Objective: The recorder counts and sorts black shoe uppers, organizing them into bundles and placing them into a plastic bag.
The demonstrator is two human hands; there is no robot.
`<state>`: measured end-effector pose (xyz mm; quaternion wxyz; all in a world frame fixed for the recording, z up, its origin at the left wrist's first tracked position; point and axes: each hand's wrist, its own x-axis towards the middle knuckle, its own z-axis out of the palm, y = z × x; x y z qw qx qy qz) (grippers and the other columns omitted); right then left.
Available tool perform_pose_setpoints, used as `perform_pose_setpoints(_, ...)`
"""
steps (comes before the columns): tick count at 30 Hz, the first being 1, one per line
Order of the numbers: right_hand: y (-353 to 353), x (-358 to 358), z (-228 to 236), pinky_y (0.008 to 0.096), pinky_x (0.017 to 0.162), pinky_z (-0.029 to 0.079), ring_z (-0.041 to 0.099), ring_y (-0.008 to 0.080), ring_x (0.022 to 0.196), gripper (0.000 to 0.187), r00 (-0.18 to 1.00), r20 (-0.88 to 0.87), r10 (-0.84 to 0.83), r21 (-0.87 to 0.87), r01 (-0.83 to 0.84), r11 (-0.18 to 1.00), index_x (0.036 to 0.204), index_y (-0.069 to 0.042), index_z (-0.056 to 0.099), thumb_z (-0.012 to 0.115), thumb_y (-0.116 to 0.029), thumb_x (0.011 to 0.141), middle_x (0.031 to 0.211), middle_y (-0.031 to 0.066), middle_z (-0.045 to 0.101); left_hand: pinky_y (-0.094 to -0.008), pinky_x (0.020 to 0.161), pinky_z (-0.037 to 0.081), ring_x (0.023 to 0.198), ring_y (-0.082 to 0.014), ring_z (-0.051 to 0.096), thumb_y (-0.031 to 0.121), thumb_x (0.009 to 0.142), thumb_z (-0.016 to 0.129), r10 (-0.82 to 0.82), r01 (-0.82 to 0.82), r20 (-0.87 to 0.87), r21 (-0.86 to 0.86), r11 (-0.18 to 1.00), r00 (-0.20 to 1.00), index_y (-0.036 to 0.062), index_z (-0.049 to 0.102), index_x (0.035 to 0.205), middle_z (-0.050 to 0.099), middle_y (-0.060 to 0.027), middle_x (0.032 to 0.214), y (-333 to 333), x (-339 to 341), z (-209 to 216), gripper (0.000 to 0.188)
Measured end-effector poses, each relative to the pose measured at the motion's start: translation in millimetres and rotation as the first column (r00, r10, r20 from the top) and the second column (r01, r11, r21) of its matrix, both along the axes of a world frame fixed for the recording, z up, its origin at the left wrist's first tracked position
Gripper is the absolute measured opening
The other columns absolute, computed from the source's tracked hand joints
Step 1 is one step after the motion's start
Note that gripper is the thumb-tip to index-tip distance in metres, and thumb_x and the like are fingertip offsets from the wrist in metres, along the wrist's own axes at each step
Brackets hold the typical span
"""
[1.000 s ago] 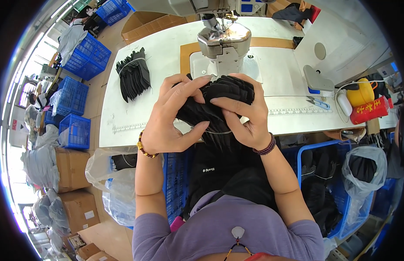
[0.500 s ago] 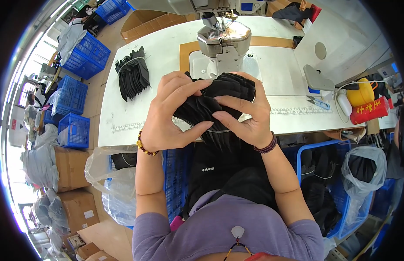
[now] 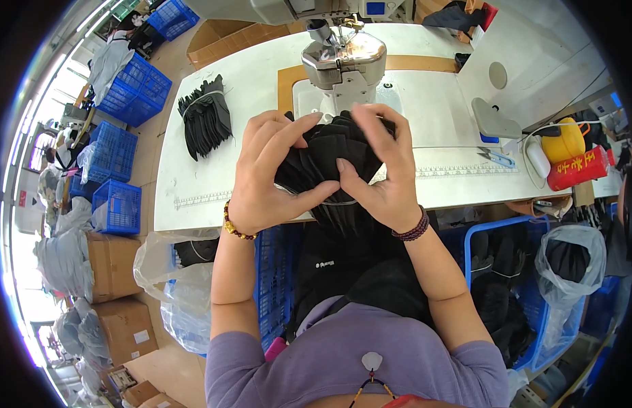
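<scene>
Between both hands, above the front edge of the white table, is a bundle of black fabric pieces (image 3: pixel 329 153) with a pale tie round its lower part. My left hand (image 3: pixel 272 170) grips its left side, thumb across the near face. On the right side my right hand (image 3: pixel 384 170) holds it, thumb pressed on the front layers; its index finger is smeared by motion. The pieces fan out at the top and their ends hang below the tie. A second tied bundle of black fabric pieces (image 3: pixel 206 119) lies on the table to the left.
A sewing machine (image 3: pixel 344 64) stands behind my hands on the white table (image 3: pixel 255 88). Farther right lie thread snips (image 3: pixel 498 158), a red bottle (image 3: pixel 580 170) and a yellow container (image 3: pixel 562 141). Blue crates (image 3: pixel 476 238) with black fabric flank my lap; cartons (image 3: pixel 122 330) stand on the left.
My right index finger has lifted from the front layers toward the bundle's top. The layers have shifted and a broader flat piece now faces me. Both hands still hold the bundle.
</scene>
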<state>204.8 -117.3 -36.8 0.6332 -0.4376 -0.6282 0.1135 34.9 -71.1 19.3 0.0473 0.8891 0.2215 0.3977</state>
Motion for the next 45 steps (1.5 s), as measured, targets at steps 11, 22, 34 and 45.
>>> perform_pose_setpoints(11,2,6,1,0.0404,0.091,0.026,0.046,0.027,0.105,0.019,0.972,0.235,0.014,0.027,-0.021,0.999,0.083,-0.019,0.071,0.076,-0.027,0.067,0.122,0.0126,0.047,-0.0358,0.085,0.044,0.096,-0.0258,0.052,0.014,0.05,0.085,-0.035,0.043,0.042,-0.199,0.979,0.999,0.0068,0.057,0.118,0.058,-0.0045,0.083,5,-13,-2,0.075)
perform_pose_setpoints(22,8,10,-1,0.0379,0.094,0.035,0.049,0.028,0.111,0.021,0.972,0.237,-0.003,0.023,-0.002,1.0,0.084,-0.01,0.072,0.076,-0.021,0.067,0.11,0.0156,0.057,-0.0341,0.087,0.041,0.097,-0.0233,0.05,0.007,0.053,0.08,-0.065,0.065,0.008,-0.2,0.978,0.998,0.0023,0.05,0.124,0.053,-0.0094,0.098,4,-17,-2,0.077)
perform_pose_setpoints(34,8,6,-1,0.0343,0.085,0.046,0.056,0.029,0.102,0.016,0.984,0.177,0.016,0.107,-0.035,0.994,0.084,-0.005,0.07,0.071,-0.004,0.068,0.109,0.0197,0.054,-0.0391,0.091,0.043,0.115,-0.0314,0.045,0.021,0.051,0.085,0.065,-0.071,-0.051,-0.128,0.989,0.997,0.0026,0.039,0.133,0.039,-0.0183,0.131,5,-22,11,0.096)
perform_pose_setpoints(45,8,3,-5,0.0394,0.088,0.034,0.048,0.0308,0.103,0.013,0.985,0.164,0.058,0.101,-0.076,0.992,0.081,-0.013,0.07,0.073,-0.015,0.068,0.117,0.0167,0.05,-0.0366,0.089,0.046,0.104,-0.0282,0.057,0.024,0.045,0.09,0.05,-0.005,0.133,-0.313,0.95,0.99,0.0027,0.05,0.119,0.054,-0.0148,0.12,16,-17,-15,0.087)
